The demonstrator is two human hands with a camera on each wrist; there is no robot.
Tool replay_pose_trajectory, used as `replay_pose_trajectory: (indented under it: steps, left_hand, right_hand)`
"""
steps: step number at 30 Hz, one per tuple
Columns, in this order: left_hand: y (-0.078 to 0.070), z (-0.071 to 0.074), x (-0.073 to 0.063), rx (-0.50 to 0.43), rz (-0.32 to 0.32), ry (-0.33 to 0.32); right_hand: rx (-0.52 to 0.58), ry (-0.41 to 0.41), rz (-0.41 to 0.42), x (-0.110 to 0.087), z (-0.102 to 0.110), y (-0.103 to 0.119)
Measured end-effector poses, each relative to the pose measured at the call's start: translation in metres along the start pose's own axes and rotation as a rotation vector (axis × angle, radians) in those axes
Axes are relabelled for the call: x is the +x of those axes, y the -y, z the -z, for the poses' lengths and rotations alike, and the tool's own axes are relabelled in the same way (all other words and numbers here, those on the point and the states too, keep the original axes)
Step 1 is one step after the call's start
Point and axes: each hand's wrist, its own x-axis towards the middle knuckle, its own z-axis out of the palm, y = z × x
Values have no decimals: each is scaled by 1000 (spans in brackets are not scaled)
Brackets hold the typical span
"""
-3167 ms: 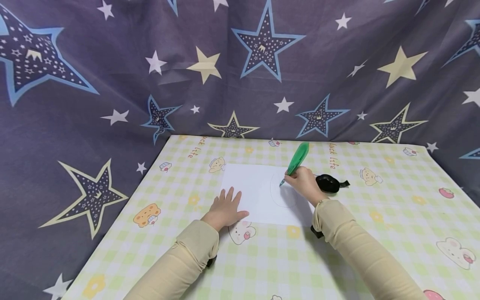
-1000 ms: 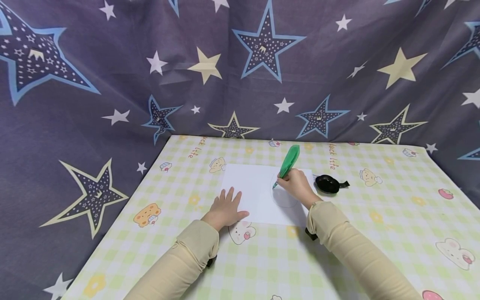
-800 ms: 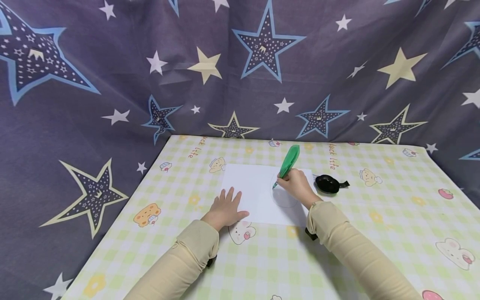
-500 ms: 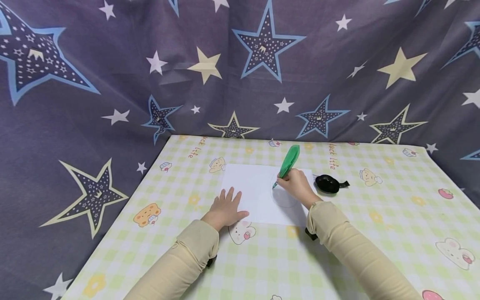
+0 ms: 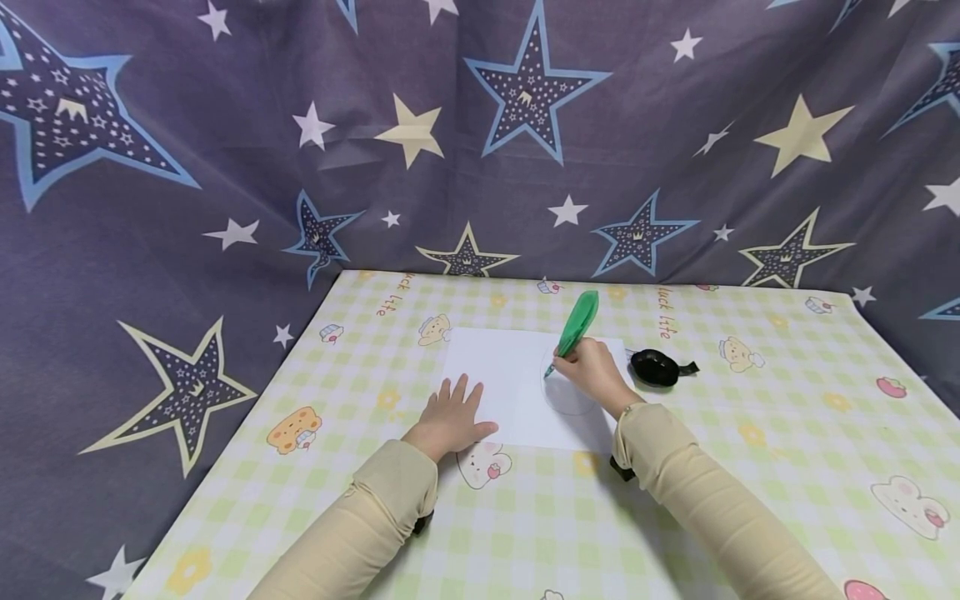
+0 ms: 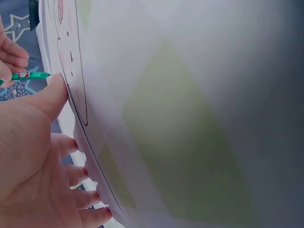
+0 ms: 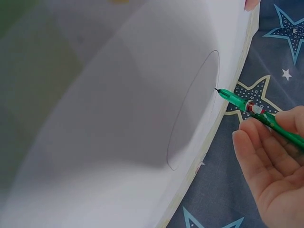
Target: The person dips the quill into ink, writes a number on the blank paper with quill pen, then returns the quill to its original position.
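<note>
A white sheet of paper [image 5: 510, 392] lies on the table, with a thin circle outline [image 5: 572, 414] drawn on its right half. My right hand [image 5: 597, 375] pinches a green pen [image 5: 577, 322] that has a feather-shaped top. In the right wrist view, the dark tip of the pen [image 6: 33, 75] is at the outline, away from its ends. My left hand [image 5: 447, 419] rests palm down on the paper's lower left edge, fingers spread and straight. In the left wrist view the thumb [image 6: 57, 92] and fingertips lie along the sheet.
A small black pan-shaped object [image 5: 655, 367] with a short tab sits right of the paper. The table wears a green-checked cloth [image 5: 787, 467] with cartoon prints. A dark star-patterned curtain [image 5: 480, 192] hangs behind and on the left.
Compared with about three seconds ago, my right hand and the pen are farther left, uncovering more of the black object. Over the last second both hands look almost still.
</note>
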Motion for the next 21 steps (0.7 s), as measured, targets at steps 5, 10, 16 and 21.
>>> replay_pose_trajectory:
  steps: [5, 10, 16, 21]
  left_hand:
    - [0, 0, 1, 9, 2, 3]
    - [0, 0, 1, 13, 3, 4]
    - [0, 0, 0, 7, 5, 4]
    - [0, 0, 0, 5, 4, 3]
  right_hand:
    - [-1, 15, -4, 0, 0, -1]
    - [-3, 13, -6, 0, 0, 0]
    - [3, 14, 12, -1, -1, 0]
    - [9, 11, 12, -1, -1, 0]
